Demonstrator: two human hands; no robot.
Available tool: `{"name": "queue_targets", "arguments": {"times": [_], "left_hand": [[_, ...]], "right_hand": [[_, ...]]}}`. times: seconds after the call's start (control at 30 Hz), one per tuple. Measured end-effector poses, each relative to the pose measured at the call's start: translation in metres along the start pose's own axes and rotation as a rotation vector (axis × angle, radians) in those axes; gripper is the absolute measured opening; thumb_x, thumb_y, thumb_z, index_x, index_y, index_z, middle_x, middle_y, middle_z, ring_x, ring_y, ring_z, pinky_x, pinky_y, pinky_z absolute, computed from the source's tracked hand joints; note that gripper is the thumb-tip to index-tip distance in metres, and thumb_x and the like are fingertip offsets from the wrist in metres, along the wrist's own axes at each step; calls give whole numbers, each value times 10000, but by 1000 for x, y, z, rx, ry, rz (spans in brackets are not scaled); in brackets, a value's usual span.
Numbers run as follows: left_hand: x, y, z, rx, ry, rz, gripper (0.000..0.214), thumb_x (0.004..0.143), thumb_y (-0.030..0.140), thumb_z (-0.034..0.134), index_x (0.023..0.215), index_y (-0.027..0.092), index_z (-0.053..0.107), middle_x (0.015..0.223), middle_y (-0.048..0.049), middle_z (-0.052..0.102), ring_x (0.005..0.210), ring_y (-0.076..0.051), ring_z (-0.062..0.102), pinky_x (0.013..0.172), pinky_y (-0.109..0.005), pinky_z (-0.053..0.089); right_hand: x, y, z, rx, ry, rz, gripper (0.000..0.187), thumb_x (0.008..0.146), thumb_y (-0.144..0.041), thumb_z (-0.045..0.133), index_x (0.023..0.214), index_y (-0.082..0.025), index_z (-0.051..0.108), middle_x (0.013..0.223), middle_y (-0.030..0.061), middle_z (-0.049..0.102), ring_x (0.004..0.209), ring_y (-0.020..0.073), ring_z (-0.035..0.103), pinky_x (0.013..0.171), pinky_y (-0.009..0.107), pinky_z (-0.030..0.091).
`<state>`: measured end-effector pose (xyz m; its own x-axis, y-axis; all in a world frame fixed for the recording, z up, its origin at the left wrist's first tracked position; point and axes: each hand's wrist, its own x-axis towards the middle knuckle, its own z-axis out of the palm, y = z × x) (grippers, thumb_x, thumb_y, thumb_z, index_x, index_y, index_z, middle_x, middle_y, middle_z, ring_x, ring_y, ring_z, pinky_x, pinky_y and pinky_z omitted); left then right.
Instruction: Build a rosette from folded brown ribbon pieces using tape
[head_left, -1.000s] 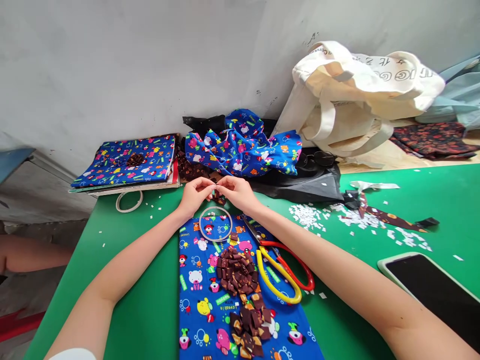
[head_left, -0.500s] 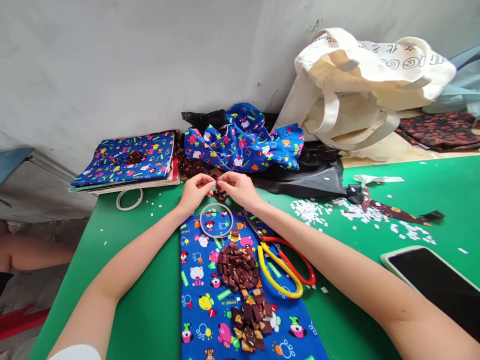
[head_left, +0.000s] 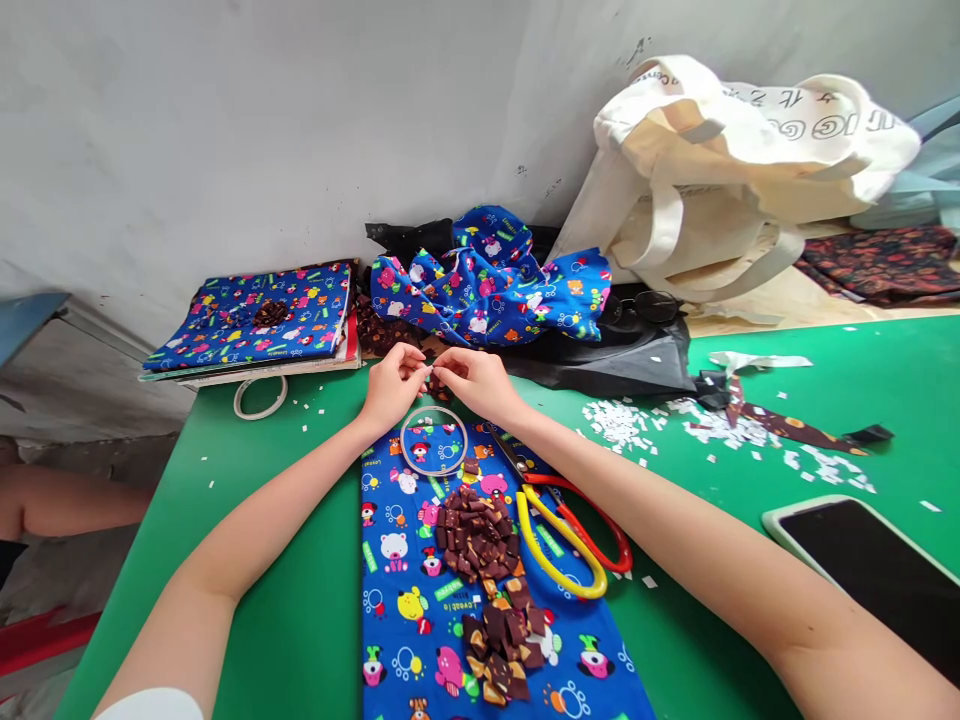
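My left hand (head_left: 394,384) and my right hand (head_left: 474,379) meet above the far end of a blue cartoon-print cloth (head_left: 409,580) on the green table (head_left: 300,620). Both pinch a small dark brown fabric piece (head_left: 435,388) between their fingertips. Just below them a clear tape ring (head_left: 433,441) lies on the cloth. A heap of small brown folded fabric pieces (head_left: 475,530) sits in the cloth's middle, with a second heap (head_left: 499,643) nearer me. Scissors with yellow and red handles (head_left: 564,540) lie right of the heaps.
A folded blue print stack (head_left: 255,320) and another tape ring (head_left: 259,397) lie far left. Crumpled blue cloth (head_left: 491,285) and a cream tote bag (head_left: 735,170) rest by the wall. White paper bits (head_left: 622,422) and a phone (head_left: 877,570) are on the right. Another person's arm (head_left: 60,500) shows at left.
The view shifted slightly, so the hands and cloth sit a little higher in the picture. Both hands keep pinching the small piece at the same spot, with the fingers working slightly.
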<state>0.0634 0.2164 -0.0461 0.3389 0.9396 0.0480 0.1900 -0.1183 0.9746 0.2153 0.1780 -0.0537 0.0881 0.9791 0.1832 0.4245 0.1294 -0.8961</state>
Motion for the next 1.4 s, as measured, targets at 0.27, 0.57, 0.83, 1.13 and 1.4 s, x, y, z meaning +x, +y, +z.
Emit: {"name": "queue_targets", "arguments": {"times": [0.27,0.57,0.83,1.13,1.4], "left_hand": [[-2,-2,0,148,-15,67,108,793,134,612,854,182,537,714,48,592,533,-59,583,536,-188,481],[-3,0,0,241,-15,105,105,799,124,597,853,183,529,719,50,587,558,-59,572,582,-196,479],[-4,1,1,301,-29,116,100,809,108,576,861,179,529,735,45,595,587,-64,576,622,-203,486],[-6,8,-1,451,-62,140,74,831,109,572,784,166,583,776,7,619,701,-104,557,730,-240,430],[-8,15,0,496,-133,144,147,859,144,511,745,162,601,671,34,578,654,-92,494,693,-225,356]], "right_hand": [[-1,1,1,-78,-21,-58,117,798,-184,561,783,-187,677,723,14,720,648,145,643,644,253,457],[-3,-1,2,-125,-34,-96,133,798,-153,539,780,-176,668,703,21,712,630,144,639,637,250,453],[-4,-4,1,-136,-18,-115,125,779,-164,556,737,-164,673,666,28,707,607,139,635,624,241,448],[-5,-2,1,-137,15,-113,102,741,-191,573,678,-158,646,616,7,677,567,107,587,563,205,409],[-5,-6,2,-212,37,-130,140,748,-206,543,613,-182,512,600,5,622,551,97,515,557,210,357]]}}
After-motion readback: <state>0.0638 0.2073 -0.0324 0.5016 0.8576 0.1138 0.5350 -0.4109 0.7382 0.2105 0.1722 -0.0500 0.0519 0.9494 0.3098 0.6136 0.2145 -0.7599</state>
